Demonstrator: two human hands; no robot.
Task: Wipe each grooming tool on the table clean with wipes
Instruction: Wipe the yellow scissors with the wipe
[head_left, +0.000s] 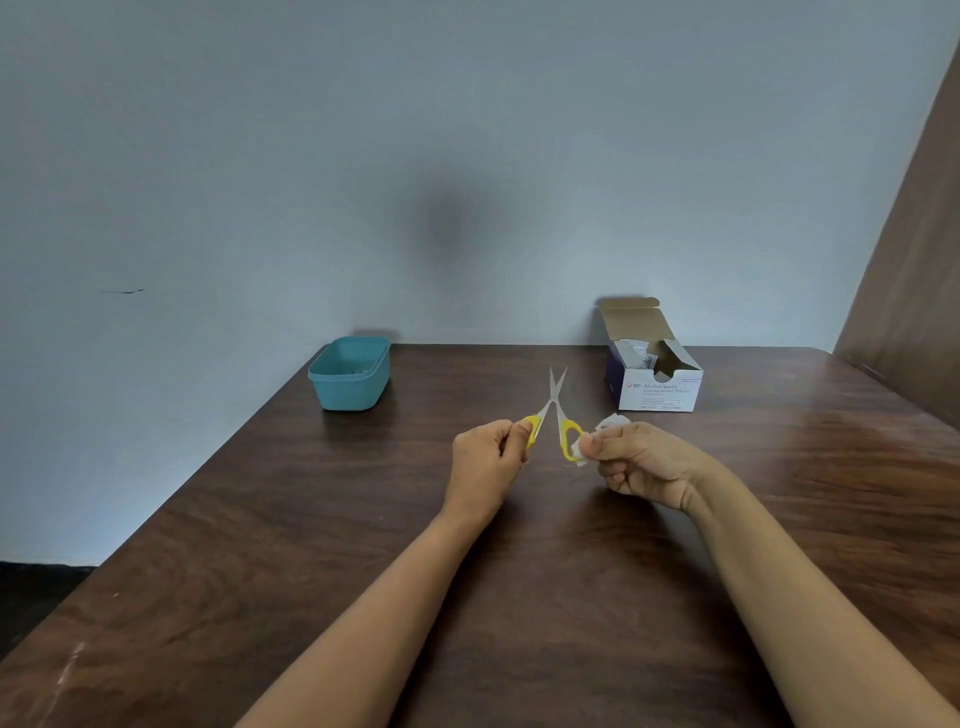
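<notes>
We hold small yellow-handled scissors (556, 410) spread open at centre frame.
Our left hand (485, 457) pinches one handle loop with curled fingers. Our right hand (634, 460) pinches the other through a crumpled white wipe (610, 423). The blades look light, stiff and sharp, so we judge the loops the safest hold. The alcohol swab box (657, 382) sits right of centre, the teal tub (350, 374) left.

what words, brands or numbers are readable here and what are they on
"BD": logo on the front of the white box.
"Alcohol Swabs": beside the logo, on the same face.
Smaller print below that: too small and blurred to read.
No text visible on the scissors, the wipe or the teal tub.
</notes>
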